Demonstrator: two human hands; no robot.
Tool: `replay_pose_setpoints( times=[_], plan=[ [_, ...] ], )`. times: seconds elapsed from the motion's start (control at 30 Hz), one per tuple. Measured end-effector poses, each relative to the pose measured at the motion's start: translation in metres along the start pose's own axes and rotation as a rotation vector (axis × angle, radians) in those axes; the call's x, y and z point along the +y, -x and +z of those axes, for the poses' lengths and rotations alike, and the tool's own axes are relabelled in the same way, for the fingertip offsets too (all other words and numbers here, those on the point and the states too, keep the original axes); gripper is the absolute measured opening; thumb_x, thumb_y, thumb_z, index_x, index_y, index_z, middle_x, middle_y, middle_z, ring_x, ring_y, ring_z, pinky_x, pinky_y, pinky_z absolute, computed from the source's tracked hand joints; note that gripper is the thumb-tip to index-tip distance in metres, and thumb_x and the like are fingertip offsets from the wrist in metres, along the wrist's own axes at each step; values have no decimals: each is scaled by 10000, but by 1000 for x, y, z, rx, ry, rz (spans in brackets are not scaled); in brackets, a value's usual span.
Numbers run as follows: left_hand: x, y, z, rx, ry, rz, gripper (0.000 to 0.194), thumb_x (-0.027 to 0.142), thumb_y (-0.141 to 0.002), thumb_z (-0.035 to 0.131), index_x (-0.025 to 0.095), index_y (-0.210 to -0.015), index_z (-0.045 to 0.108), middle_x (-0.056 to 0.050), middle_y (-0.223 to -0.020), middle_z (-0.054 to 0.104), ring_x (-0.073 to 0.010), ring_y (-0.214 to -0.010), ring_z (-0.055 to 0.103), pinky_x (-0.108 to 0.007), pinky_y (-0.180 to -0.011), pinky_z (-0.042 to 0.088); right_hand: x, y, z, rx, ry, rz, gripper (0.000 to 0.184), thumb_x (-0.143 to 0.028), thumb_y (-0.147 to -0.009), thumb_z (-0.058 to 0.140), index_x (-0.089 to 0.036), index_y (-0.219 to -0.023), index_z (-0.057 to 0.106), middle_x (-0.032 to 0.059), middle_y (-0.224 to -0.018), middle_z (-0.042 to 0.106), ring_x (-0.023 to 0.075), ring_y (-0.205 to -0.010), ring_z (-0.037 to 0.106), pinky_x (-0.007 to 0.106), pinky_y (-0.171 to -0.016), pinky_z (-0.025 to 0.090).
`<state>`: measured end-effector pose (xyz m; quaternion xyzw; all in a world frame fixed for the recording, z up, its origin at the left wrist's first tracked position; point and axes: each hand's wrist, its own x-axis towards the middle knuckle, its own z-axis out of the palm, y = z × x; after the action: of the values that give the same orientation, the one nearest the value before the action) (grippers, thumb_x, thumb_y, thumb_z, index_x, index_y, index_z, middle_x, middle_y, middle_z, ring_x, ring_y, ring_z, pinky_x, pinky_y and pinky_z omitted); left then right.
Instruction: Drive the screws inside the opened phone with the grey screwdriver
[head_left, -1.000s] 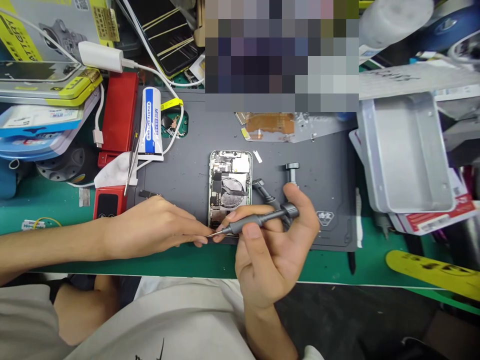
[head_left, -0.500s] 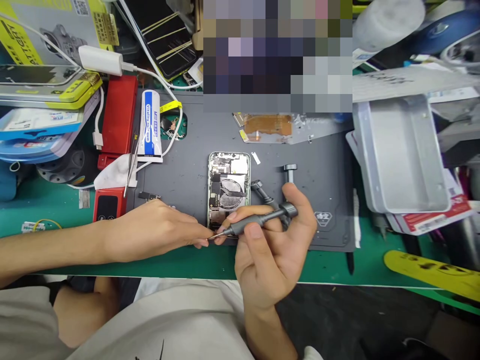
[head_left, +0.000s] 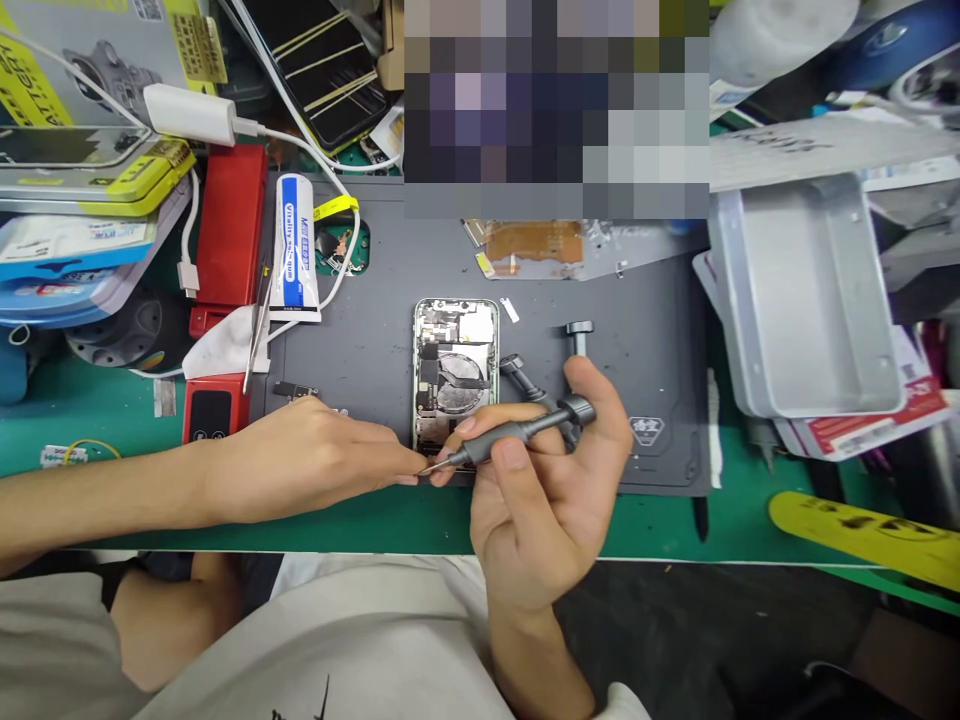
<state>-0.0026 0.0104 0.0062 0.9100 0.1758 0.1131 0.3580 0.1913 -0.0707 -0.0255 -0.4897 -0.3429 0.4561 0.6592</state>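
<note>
My right hand [head_left: 551, 500] is closed round a dark grey precision screwdriver [head_left: 495, 443], held at a slant with its thin tip pointing left. My left hand [head_left: 315, 455] is pinched at that tip, in front of the phone's lower edge. Whether it grips the tip or some tiny part is hidden by the fingers. Behind both hands lies an opened phone [head_left: 457, 340] with its inner parts exposed; its lower end is partly covered by my fingers. More dark screwdrivers stand beside it, one [head_left: 579, 338] just beyond my right index finger and another [head_left: 517, 372] nearer the phone.
A dark grey work mat [head_left: 360, 350] lies under the phone. To the left are tweezers [head_left: 257, 335], a white-and-blue tube [head_left: 295, 245] and a red box [head_left: 229, 225]. A flex cable [head_left: 534, 243] lies at the back, a grey tray [head_left: 817, 300] at right.
The screwdriver's tip has shifted slightly right and up at my left fingertips, with both hands staying close together. The whole view has moved a little; the phone lies as before.
</note>
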Motion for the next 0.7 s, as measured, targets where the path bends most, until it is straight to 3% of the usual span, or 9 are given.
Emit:
replay_pose_setpoints(
  times=[0.27,0.7],
  plan=[
    [-2,4,5,-7,-37,-20,283,242,-1165,436,188,-1267,694,17,-1072,807,-86,-840,748,-265,-568,433,0,-1,-1,-11,-29,-2,506,-169,-1017,612,-368,-1476,544,-21,-915,737,130,-649,695,273,-542,652],
    [0,0,-1,-38,57,-45,302,221,-1165,427,194,-1191,726,11,-1130,814,-73,-847,757,-224,-564,441,1,0,-2,0,45,11,517,-210,-1014,622,-358,-1494,503,-20,-894,714,132,-617,671,271,-509,622]
  ],
)
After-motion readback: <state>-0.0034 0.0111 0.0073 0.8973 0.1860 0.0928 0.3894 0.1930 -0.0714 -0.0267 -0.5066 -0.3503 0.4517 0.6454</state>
